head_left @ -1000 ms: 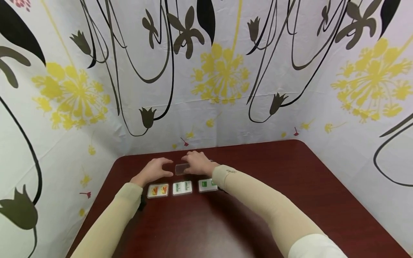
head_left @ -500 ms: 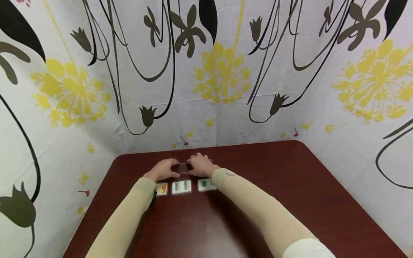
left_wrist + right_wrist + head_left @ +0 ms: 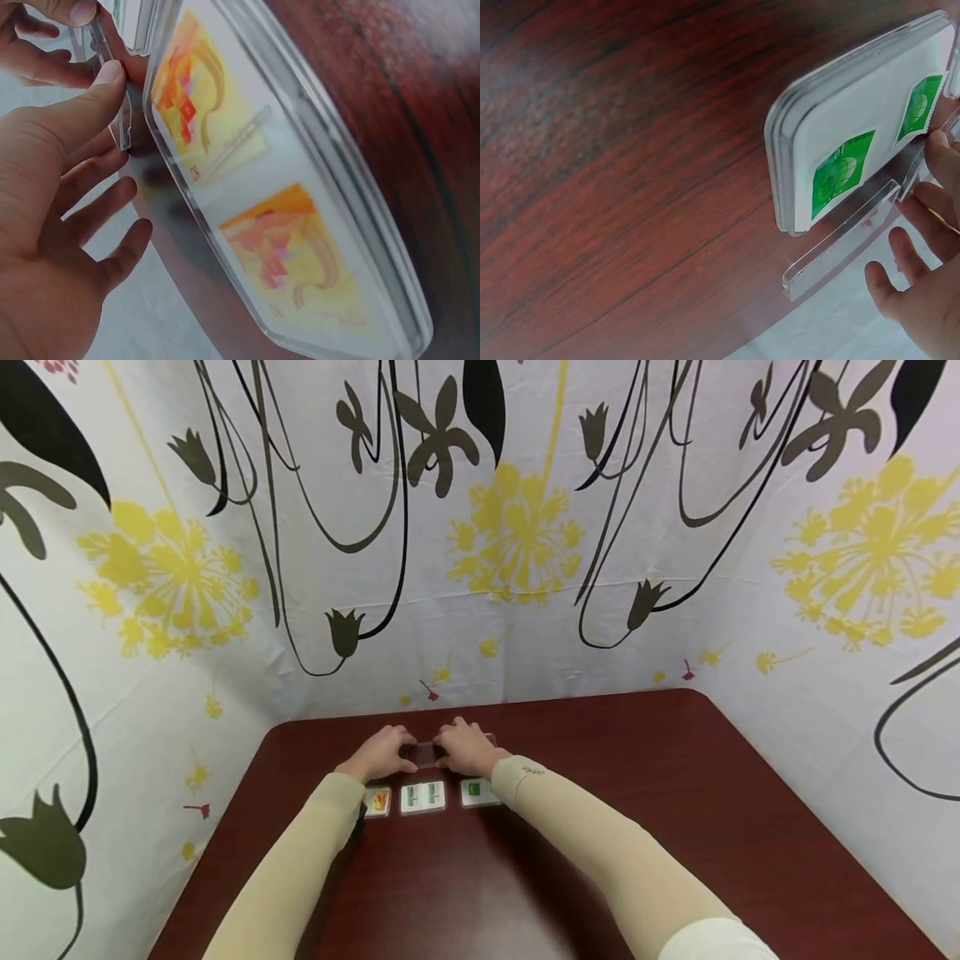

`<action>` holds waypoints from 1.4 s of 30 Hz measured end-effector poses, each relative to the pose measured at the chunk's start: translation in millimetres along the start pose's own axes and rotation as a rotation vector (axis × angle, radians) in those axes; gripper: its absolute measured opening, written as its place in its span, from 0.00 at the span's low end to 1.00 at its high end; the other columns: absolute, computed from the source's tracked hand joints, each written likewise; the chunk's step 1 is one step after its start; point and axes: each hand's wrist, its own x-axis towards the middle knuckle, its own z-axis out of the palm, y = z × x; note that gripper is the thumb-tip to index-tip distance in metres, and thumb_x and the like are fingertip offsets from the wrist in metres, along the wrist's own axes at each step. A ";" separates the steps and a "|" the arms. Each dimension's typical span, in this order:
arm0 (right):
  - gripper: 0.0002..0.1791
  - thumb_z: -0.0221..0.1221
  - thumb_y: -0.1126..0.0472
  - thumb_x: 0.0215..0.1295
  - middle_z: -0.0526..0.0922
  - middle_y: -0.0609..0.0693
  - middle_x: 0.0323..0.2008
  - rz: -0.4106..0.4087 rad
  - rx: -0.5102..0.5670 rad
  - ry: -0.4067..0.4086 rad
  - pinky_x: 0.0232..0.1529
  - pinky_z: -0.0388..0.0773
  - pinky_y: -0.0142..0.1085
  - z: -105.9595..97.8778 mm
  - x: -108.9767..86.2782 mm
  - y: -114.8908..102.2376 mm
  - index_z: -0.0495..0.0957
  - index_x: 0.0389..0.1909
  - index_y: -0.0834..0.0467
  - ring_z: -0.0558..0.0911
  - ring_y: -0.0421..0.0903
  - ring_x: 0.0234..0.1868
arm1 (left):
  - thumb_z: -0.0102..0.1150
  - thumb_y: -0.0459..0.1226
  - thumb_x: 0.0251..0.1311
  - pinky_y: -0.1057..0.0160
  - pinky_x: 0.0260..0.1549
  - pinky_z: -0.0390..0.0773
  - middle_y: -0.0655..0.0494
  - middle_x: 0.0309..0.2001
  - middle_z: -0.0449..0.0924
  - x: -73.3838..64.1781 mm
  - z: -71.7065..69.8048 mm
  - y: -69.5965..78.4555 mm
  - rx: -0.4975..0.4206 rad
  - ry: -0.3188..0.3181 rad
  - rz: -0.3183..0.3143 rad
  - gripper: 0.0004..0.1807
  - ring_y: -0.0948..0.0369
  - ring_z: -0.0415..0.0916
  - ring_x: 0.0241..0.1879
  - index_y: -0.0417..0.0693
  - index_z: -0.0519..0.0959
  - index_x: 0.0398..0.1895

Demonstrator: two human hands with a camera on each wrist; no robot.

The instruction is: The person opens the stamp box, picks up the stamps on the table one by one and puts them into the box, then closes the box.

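Note:
My left hand (image 3: 380, 753) and right hand (image 3: 465, 749) face each other over a clear plastic case lid (image 3: 426, 755) near the table's far side. In the left wrist view, the left thumb and forefinger pinch one end of the lid (image 3: 112, 94); the right hand (image 3: 45, 56) holds the other. The right wrist view has the right hand (image 3: 930, 277) with thumb and forefinger on the lid's edge. Nearer me lie three clear cases with stamp-like pictures: orange ones in the left case (image 3: 232, 172), printed green ones in the middle case (image 3: 422, 796), solid green ones in the right case (image 3: 855, 142).
A second clear lid (image 3: 840, 247) lies beyond the right case, partly behind the right hand in the head view. The dark red wooden table (image 3: 637, 793) meets a flower-patterned cloth (image 3: 525, 643) at the back and sides.
The left hand has moved right and now grips the clear lid's left end, its sleeve partly covering the orange case. The right hand has shifted slightly right, staying at the lid's right end.

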 end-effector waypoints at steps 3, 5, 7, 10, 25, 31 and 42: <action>0.24 0.62 0.43 0.69 0.79 0.45 0.56 -0.004 -0.016 -0.004 0.53 0.73 0.50 1.5 -1.0 0.5 0.81 0.62 0.47 0.71 0.48 0.53 | 0.72 0.43 0.60 0.51 0.55 0.73 0.50 0.56 0.76 0.6 0.4 1.1 0.007 -0.011 0.011 0.27 0.53 0.71 0.56 0.42 0.81 0.60; 0.23 0.62 0.43 0.70 0.79 0.45 0.56 -0.012 -0.012 -0.006 0.53 0.72 0.50 1.4 -3.1 0.3 0.81 0.61 0.47 0.71 0.48 0.53 | 0.72 0.43 0.60 0.51 0.54 0.74 0.50 0.55 0.76 0.5 1.4 1.6 0.007 -0.019 0.016 0.27 0.53 0.72 0.55 0.42 0.81 0.60; 0.23 0.62 0.43 0.70 0.79 0.45 0.55 -0.027 -0.006 -0.006 0.52 0.72 0.50 0.3 -5.9 0.0 0.82 0.61 0.47 0.71 0.48 0.52 | 0.72 0.43 0.60 0.52 0.53 0.74 0.50 0.54 0.76 -1.0 2.1 2.1 0.002 -0.026 0.018 0.27 0.53 0.72 0.55 0.42 0.80 0.60; 0.23 0.61 0.42 0.69 0.79 0.45 0.55 -0.046 -0.005 -0.008 0.52 0.72 0.50 -2.3 -9.5 0.3 0.81 0.61 0.47 0.71 0.48 0.52 | 0.71 0.42 0.61 0.52 0.53 0.74 0.50 0.55 0.76 -3.8 2.2 2.9 -0.010 -0.032 0.019 0.27 0.54 0.72 0.55 0.42 0.80 0.61; 0.23 0.61 0.42 0.70 0.80 0.46 0.53 -0.138 -0.051 0.060 0.48 0.72 0.47 -26.3 -16.0 -2.1 0.84 0.58 0.50 0.70 0.48 0.50 | 0.69 0.41 0.64 0.52 0.49 0.75 0.48 0.55 0.74 -23.2 -21.4 8.1 -0.053 -0.003 0.059 0.27 0.54 0.71 0.54 0.40 0.78 0.64; 0.24 0.60 0.41 0.70 0.80 0.46 0.54 -0.165 -0.049 0.066 0.48 0.71 0.46 -41.2 -23.4 -5.2 0.83 0.59 0.51 0.70 0.47 0.52 | 0.68 0.43 0.64 0.53 0.46 0.75 0.49 0.54 0.75 -34.5 -33.4 12.2 -0.032 0.017 0.105 0.28 0.54 0.72 0.51 0.40 0.77 0.64; 0.25 0.60 0.41 0.70 0.80 0.45 0.53 -0.220 -0.001 0.101 0.45 0.70 0.41 -43.4 -42.4 -11.7 0.83 0.59 0.52 0.70 0.45 0.51 | 0.70 0.44 0.62 0.48 0.51 0.72 0.50 0.52 0.76 -54.3 -33.1 16.6 0.021 0.062 0.180 0.28 0.53 0.72 0.52 0.40 0.79 0.63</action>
